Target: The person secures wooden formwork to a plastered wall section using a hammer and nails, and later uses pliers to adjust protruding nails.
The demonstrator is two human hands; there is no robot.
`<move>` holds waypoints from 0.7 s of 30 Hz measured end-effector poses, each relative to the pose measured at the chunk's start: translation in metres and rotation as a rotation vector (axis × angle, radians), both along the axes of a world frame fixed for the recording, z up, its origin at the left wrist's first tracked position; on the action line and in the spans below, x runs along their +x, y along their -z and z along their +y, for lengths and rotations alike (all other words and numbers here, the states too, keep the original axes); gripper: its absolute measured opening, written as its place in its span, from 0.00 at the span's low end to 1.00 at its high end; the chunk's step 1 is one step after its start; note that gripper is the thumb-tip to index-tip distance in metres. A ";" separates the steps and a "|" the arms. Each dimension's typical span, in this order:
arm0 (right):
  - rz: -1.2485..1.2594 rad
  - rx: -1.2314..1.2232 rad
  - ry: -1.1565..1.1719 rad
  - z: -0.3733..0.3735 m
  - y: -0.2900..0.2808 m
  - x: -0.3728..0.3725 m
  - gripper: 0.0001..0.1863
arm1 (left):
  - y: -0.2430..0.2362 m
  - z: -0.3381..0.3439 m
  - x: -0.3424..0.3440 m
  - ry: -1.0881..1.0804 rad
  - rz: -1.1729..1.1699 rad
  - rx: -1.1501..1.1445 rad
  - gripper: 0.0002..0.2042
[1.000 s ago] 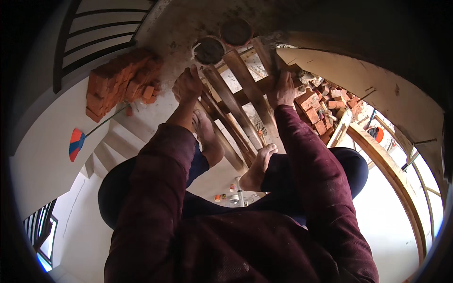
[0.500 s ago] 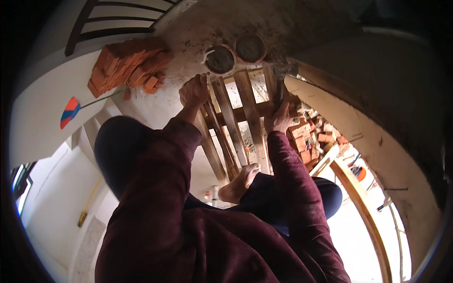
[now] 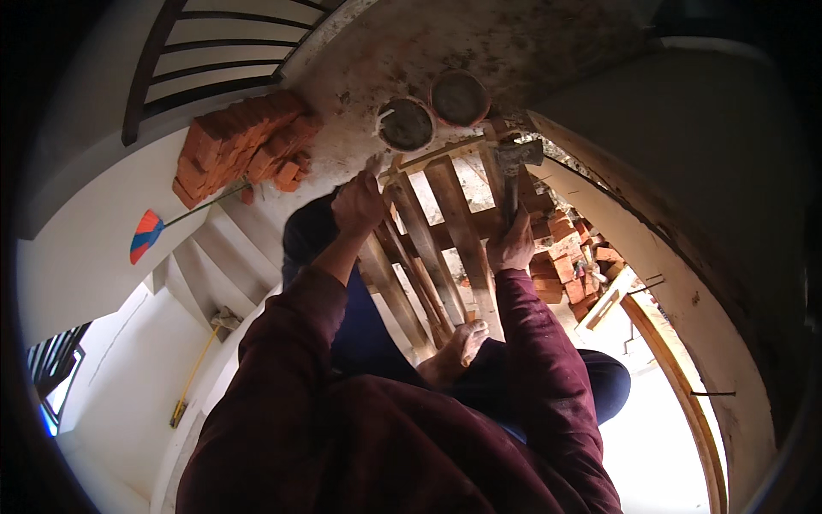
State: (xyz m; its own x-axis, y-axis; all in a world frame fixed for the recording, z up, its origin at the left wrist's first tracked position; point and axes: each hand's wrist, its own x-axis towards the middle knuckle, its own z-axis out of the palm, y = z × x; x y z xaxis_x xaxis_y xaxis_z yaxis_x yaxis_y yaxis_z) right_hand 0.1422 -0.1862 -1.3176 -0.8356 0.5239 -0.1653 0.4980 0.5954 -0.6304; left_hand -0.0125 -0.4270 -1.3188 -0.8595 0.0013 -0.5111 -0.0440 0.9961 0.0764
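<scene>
In my right hand [image 3: 512, 244] is a hammer [image 3: 519, 156], its handle pointing away from me and its blocky head at the far end. The hammer stands over the right side of a rough wooden slatted frame [image 3: 447, 188]. My left hand [image 3: 360, 204] is closed by the frame's left far corner; a pale bit shows at its far side, but what it grips is hidden. Below the slats, my bare foot [image 3: 462, 344] rests against the near end of the frame.
Two round tubs of grey mix, a left tub [image 3: 406, 125] and a right tub [image 3: 460, 98], stand beyond the frame. Stacked red bricks [image 3: 244, 141] lie left, with a broom [image 3: 147, 236] and stairs [image 3: 227, 253] nearby. Loose bricks [image 3: 565, 257] and nails [image 3: 712, 394] on a plank are right.
My left hand has come nearer and slightly right. The hammer head now shows clearly above my right hand. My left knee has shifted right, and the whole view has tilted a little.
</scene>
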 end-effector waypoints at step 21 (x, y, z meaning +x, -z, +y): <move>-0.088 0.105 0.051 -0.003 0.021 0.016 0.21 | -0.010 0.011 -0.008 -0.056 -0.136 -0.003 0.20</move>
